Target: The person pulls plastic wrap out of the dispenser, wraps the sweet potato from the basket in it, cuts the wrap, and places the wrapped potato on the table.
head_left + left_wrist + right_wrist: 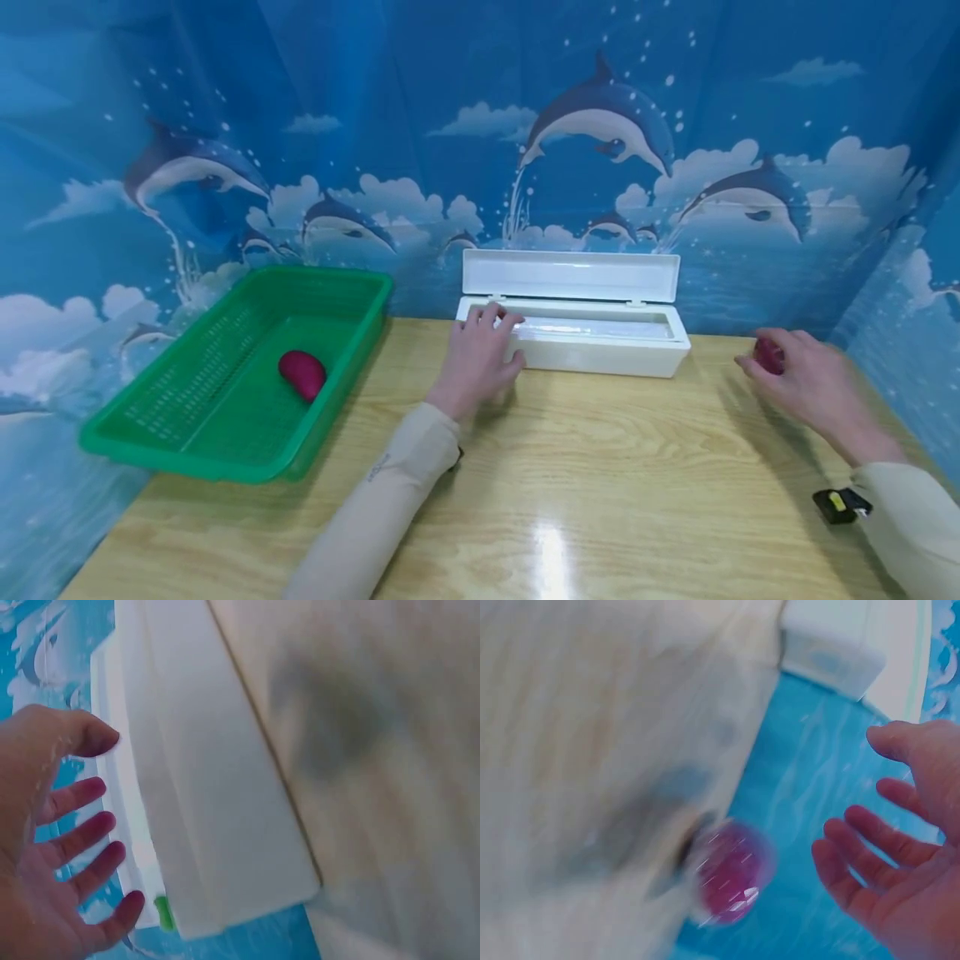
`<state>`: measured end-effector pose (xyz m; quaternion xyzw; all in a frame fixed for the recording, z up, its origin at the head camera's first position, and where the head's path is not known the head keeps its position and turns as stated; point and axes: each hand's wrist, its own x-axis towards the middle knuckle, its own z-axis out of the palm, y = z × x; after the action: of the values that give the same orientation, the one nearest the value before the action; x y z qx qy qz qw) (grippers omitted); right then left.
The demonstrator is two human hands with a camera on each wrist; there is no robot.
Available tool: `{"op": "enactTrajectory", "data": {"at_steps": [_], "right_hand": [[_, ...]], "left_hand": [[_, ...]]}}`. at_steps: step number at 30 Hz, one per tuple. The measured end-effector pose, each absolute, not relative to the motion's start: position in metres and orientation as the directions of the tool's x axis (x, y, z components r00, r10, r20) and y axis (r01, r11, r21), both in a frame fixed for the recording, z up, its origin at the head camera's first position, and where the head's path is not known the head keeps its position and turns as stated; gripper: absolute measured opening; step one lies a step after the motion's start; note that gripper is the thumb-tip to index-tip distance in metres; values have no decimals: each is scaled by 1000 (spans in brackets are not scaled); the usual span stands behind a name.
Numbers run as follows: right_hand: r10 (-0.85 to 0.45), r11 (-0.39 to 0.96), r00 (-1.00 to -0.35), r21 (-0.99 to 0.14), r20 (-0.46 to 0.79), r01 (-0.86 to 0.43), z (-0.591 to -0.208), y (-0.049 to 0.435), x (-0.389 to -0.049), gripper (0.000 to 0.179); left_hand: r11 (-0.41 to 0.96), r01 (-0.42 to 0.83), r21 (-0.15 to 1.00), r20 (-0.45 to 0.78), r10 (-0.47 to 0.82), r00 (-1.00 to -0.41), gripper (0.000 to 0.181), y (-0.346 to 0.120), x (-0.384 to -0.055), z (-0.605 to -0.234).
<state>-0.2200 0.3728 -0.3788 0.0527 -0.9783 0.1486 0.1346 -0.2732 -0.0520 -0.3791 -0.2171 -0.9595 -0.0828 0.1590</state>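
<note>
Over the left end of a long white cling film box (600,356), my left hand (476,362) hovers with its fingers spread and holds nothing. The box's lid (570,275) stands raised, and a shiny clear roll (592,327) lies inside. At the table's far right, my right hand (813,383) is beside a purplish-red sweet potato (768,357) in shiny clear wrap. The right wrist view shows the wrapped sweet potato (731,874) blurred, apart from the loosely bent right fingers (840,877).
On the left, a green plastic basket (217,468) holds a sweet potato (302,375) with a purplish-red skin. Behind the wooden table (600,467) hangs a blue dolphin-print sheet (450,75), which also runs along both sides. A black device (842,505) sits at my right wrist.
</note>
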Motion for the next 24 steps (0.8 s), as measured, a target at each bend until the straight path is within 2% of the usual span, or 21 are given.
{"op": "enactTrajectory", "data": {"at_steps": [4, 10, 17, 21, 24], "right_hand": [[-152, 934, -926, -256, 347, -249, -370, 346, -225, 41], [-273, 879, -879, -271, 390, -393, -361, 314, -242, 39], [-423, 819, -815, -216, 397, -531, -361, 296, -265, 41], [-445, 823, -830, -213, 337, -527, -361, 289, -275, 41], [-406, 846, -866, -238, 293, -478, -360, 285, -280, 31]], "left_hand": [[879, 467, 99, 315, 417, -853, 50, -62, -288, -372], [878, 468, 104, 182, 446, -877, 60, -75, -300, -375], [870, 487, 79, 159, 471, -867, 63, -76, -305, -378], [870, 485, 89, 122, 474, -872, 68, -75, -311, -375], [866, 477, 151, 72, 471, -879, 72, -77, -316, -374]]}}
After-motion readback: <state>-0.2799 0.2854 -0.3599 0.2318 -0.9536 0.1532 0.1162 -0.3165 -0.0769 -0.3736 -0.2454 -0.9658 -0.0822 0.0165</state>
